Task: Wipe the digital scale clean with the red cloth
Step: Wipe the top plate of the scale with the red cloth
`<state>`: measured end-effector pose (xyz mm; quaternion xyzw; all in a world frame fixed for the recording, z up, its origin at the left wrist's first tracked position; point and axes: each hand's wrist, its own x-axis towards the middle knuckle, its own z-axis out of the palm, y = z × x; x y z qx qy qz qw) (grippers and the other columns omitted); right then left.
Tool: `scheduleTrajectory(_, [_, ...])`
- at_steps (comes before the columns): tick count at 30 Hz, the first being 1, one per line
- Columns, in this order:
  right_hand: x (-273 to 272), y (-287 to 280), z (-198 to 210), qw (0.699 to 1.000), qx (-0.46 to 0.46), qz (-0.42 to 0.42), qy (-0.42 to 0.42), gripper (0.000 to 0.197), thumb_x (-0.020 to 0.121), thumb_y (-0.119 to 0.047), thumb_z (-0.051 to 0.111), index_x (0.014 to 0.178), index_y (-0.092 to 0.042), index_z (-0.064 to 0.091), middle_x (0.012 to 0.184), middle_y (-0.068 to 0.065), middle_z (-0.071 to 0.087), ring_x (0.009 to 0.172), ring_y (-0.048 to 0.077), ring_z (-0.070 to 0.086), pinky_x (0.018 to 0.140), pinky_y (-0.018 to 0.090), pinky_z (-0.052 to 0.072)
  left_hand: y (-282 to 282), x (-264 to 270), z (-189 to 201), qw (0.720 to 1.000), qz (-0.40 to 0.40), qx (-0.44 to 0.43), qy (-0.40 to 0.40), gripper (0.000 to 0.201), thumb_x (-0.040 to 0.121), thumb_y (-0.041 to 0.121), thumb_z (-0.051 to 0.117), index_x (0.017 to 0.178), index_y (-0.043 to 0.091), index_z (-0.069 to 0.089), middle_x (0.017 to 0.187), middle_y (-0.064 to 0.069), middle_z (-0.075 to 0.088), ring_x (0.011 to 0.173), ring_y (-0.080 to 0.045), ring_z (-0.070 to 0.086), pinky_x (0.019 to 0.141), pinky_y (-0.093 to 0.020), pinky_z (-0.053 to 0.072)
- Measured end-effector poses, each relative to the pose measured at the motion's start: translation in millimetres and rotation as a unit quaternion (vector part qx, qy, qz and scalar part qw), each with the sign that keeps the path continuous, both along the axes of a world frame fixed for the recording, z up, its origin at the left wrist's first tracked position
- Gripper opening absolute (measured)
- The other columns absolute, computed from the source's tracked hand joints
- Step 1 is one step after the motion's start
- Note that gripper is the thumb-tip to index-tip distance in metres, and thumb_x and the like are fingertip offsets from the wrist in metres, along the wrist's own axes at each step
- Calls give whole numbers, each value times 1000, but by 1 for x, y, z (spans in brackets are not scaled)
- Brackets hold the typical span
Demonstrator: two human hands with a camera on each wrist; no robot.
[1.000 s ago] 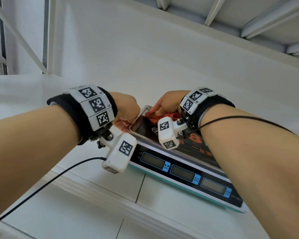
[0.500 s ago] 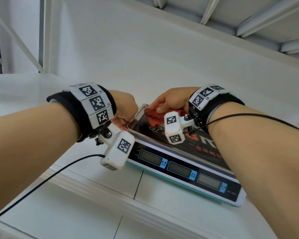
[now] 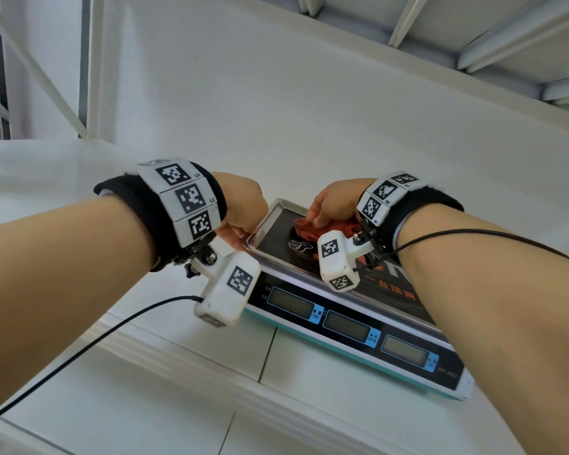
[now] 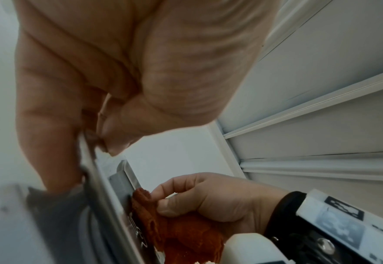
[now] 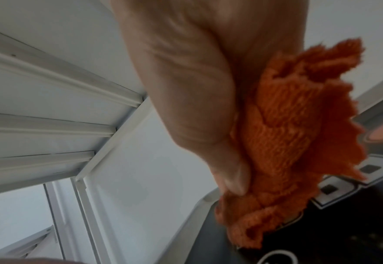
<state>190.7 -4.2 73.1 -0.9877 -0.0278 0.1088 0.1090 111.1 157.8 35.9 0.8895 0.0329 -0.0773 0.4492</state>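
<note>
The digital scale (image 3: 352, 320) stands on a white shelf, with a dark printed weighing tray rimmed in metal and three displays on its front panel. My left hand (image 3: 243, 215) grips the tray's left rim (image 4: 95, 171), thumb on top and fingers curled under. My right hand (image 3: 334, 205) holds the bunched red cloth (image 3: 309, 229) and presses it on the far part of the tray. In the right wrist view the thumb pins the red cloth (image 5: 287, 135) against the palm. From the left wrist the red cloth (image 4: 176, 230) lies on the tray under my right hand (image 4: 213, 198).
The white shelf (image 3: 145, 372) has a raised front lip and a seam below the scale. A white back wall (image 3: 276, 110) rises close behind. Shelf beams (image 3: 506, 37) cross overhead. Black cables trail from both wrist cameras.
My right hand has slid the cloth a short way along the far part of the tray. The left hand keeps its grip on the tray rim.
</note>
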Motion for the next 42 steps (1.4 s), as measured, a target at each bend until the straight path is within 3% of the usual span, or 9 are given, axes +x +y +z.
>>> scheduleTrajectory(2, [1,0,1,1000,11,-11,14,28,88,-21,70,113,-9,69,98,10,73,83,27,70,73,38,59,0,1,0,1000,0,-4,2,29,95,-7,43,120,-6,57,114,-23,67,100,-31,70,82,-45,59])
scheduleTrajectory(6, [0,-4,2,999,-26,24,34,46,67,-42,85,101,-12,75,91,7,77,79,25,71,79,36,55,0,2,-1,1000,-4,2,-1,28,95,-6,44,120,-6,57,114,-23,66,100,-31,69,84,-45,58])
scheduleTrajectory(9, [-4,-3,2,997,-58,49,6,35,70,-32,85,99,-14,76,83,4,76,70,19,66,74,35,56,0,5,-1,1000,-6,10,2,27,95,-5,45,118,-6,57,112,-24,67,98,-32,70,83,-45,58])
scheduleTrajectory(12, [-5,2,2,992,-105,66,-33,30,76,-22,80,104,-14,74,98,5,76,90,23,72,86,39,59,0,5,-1,1000,-9,12,3,25,95,-5,46,118,-7,57,112,-25,67,99,-32,70,84,-45,58])
scheduleTrajectory(17, [-8,3,8,992,-91,87,-20,17,82,-12,74,99,-16,73,78,2,70,53,12,61,40,18,47,1,5,-1,1000,-6,23,-2,25,94,-5,47,117,-6,57,109,-24,68,96,-32,71,83,-45,58])
scheduleTrajectory(23, [-14,3,17,988,-46,139,38,17,77,-14,77,90,-25,76,80,-5,75,63,9,68,53,21,54,-2,2,3,1000,-6,23,2,29,94,-7,46,122,-7,54,116,-23,65,100,-32,69,87,-44,57])
scheduleTrajectory(30, [-10,0,19,995,-16,95,-41,24,79,-13,75,101,-21,72,77,-4,69,59,9,64,49,21,52,-1,0,3,1000,-4,6,1,27,95,-7,44,119,-5,56,111,-22,66,96,-30,69,83,-46,58])
scheduleTrajectory(34, [-11,17,10,990,-44,127,-36,23,80,-18,74,101,-27,76,77,-11,71,64,6,65,58,22,53,0,1,3,1000,-10,9,4,21,94,-9,42,105,-3,59,97,-18,67,85,-27,70,77,-45,59])
scheduleTrajectory(42, [-21,30,11,984,16,177,15,25,78,-11,75,97,-27,79,77,-9,77,78,15,74,66,26,60,-2,4,3,1000,-8,26,10,29,94,-8,44,121,-7,56,114,-24,65,102,-33,67,88,-46,56])
